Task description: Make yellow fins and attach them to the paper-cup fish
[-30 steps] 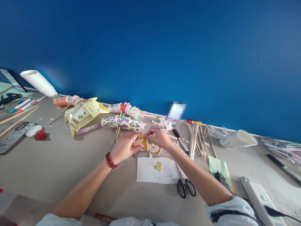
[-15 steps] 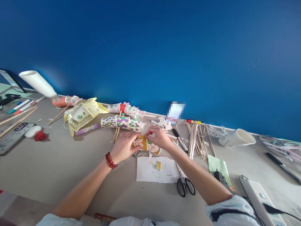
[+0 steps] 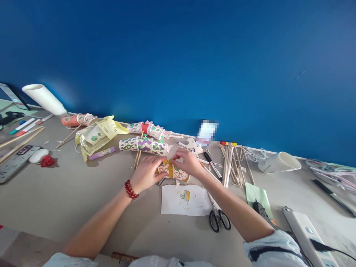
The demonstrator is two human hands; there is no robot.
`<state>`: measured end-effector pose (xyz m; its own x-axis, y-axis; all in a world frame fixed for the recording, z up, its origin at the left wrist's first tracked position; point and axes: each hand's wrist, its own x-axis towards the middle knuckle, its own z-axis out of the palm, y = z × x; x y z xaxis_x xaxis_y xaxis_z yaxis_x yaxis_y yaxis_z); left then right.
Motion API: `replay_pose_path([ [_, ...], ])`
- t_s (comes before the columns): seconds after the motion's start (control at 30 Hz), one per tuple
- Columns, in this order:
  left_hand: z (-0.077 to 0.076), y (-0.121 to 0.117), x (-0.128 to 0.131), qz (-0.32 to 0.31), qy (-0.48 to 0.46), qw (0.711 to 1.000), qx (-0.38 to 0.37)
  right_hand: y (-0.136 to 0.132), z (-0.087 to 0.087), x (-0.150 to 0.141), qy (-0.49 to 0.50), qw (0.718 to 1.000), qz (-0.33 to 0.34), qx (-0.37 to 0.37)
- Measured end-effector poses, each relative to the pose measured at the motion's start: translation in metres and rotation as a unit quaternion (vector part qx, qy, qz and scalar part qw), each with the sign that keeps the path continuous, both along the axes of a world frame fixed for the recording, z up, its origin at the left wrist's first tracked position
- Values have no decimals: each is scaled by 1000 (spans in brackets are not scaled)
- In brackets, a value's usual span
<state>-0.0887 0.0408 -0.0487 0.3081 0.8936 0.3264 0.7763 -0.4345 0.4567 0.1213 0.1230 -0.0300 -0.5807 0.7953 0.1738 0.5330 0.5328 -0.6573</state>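
A paper-cup fish (image 3: 180, 174) with yellow, green and red-lined markings lies between my hands on the table. My left hand (image 3: 147, 171), with a red bead bracelet at the wrist, is closed around its left end, thumb on the near side. My right hand (image 3: 189, 163) pinches at a small yellow paper piece (image 3: 167, 162) on the fish's top. Its fingertips partly hide that piece. Just in front lies a white paper sheet (image 3: 174, 207) with yellow and green scraps. Black-handled scissors (image 3: 219, 221) rest at the sheet's right edge.
Other paper-cup fish (image 3: 130, 144) on sticks lie behind, near a yellow plastic package (image 3: 105, 135). Wooden sticks (image 3: 228, 165), a black marker (image 3: 213, 166) and a white paper cup (image 3: 274, 163) sit rightward. A power strip (image 3: 304, 231) is at the right; a blue wall (image 3: 178, 66) bounds the back.
Almost nothing differs. Both hands keep their places on the yellow paper-cup fish, and the view shifts very slightly.
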Motion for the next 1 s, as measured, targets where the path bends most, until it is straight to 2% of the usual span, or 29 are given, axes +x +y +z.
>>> replay_pose_path([
  [1.0, 0, 0, 0, 0, -3, 1000, -5, -1, 2, 0, -15, 1000, 9, 21],
])
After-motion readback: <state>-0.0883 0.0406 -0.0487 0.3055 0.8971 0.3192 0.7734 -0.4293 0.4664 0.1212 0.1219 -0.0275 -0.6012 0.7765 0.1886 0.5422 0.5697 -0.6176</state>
